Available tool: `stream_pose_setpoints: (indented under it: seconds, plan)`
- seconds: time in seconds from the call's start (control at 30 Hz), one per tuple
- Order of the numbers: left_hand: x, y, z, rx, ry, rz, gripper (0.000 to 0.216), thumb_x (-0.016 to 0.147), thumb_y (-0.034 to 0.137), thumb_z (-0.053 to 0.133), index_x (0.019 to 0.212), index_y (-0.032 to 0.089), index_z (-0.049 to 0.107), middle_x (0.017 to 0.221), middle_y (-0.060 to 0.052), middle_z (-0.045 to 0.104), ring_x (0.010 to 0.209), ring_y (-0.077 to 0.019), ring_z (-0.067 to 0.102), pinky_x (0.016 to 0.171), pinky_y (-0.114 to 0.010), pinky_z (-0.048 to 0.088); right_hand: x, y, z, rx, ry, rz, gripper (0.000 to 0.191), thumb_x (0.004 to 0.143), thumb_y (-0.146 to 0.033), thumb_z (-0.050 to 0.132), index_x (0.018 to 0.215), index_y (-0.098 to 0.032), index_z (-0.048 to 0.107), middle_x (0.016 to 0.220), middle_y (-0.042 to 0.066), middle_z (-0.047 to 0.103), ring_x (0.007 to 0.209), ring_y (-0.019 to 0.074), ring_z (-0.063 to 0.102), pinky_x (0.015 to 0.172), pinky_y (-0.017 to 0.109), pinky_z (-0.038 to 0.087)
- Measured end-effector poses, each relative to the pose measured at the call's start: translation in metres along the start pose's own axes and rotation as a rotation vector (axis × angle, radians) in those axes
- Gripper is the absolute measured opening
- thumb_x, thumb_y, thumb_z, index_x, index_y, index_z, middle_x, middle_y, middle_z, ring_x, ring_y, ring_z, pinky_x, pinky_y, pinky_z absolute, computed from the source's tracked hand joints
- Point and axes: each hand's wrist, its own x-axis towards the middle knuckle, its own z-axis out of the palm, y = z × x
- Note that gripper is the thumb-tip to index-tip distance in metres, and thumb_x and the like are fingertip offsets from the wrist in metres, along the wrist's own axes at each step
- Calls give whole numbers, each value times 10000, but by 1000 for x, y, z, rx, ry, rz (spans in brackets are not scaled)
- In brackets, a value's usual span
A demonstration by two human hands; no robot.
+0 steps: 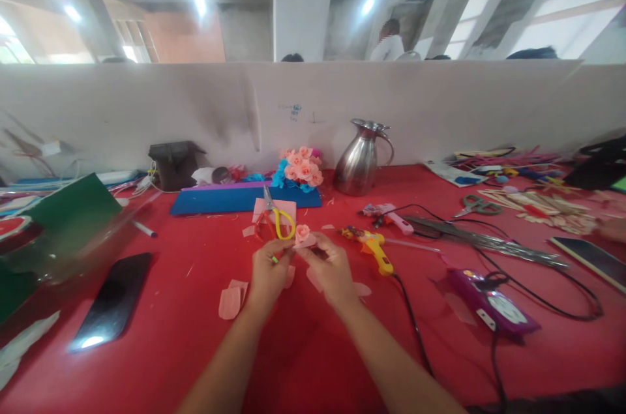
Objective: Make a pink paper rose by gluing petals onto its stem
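Between my two hands is a small pink paper flower (302,233), held just above the red tabletop. My left hand (268,272) is closed around its lower part, where a bit of green shows. With thumb and fingers, my right hand (331,268) pinches a pink petal at the flower's right side. Scissors with red and yellow handles (282,221) lie just beyond, on a pink paper sheet (288,207). Cut pink petals (231,300) rest left of my left hand, and more lie partly hidden under both hands. A yellow glue gun (375,250) lies to the right.
A bunch of pink and blue paper flowers (303,169) and a steel jug (358,163) stand at the back. Phones lie at left (115,296) and far right. A purple power strip (493,302) trails black cables. Another person's hand (613,230) shows at the right edge.
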Motion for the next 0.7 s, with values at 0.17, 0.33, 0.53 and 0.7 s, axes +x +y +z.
stream_pose_setpoints:
  seconds: [0.17, 0.33, 0.53, 0.7]
  plan:
    - [1, -6, 0, 23, 10, -7, 139, 685, 182, 605, 765, 181, 719, 808, -60, 707, 785, -188, 625, 761, -300, 455, 0, -5, 0, 173, -19, 37, 136, 714, -288, 642, 821, -212, 678, 840, 31, 671, 824, 191, 593, 778, 319, 454]
    - [2, -10, 0, 58, 26, -38, 148, 688, 182, 592, 772, 170, 714, 816, -69, 706, 789, -190, 624, 760, -307, 457, 2, -8, -5, 365, 48, 67, 259, 721, -254, 598, 974, -217, 643, 908, 42, 652, 775, 167, 571, 647, 268, 449]
    - [0, -4, 1, 67, 65, -79, 169, 690, 236, 611, 803, 165, 713, 835, -74, 709, 817, -199, 633, 780, -318, 463, 4, -1, -5, 413, 154, 168, 199, 679, -191, 583, 872, -216, 629, 795, 1, 626, 637, 113, 521, 543, 215, 383]
    - [-1, -4, 1, 157, 117, -31, 180, 717, 268, 601, 827, 174, 710, 863, -76, 711, 831, -199, 640, 785, -322, 472, -1, -2, 5, 271, 49, 174, 156, 645, -216, 642, 800, -208, 656, 815, 5, 651, 742, 146, 560, 674, 256, 423]
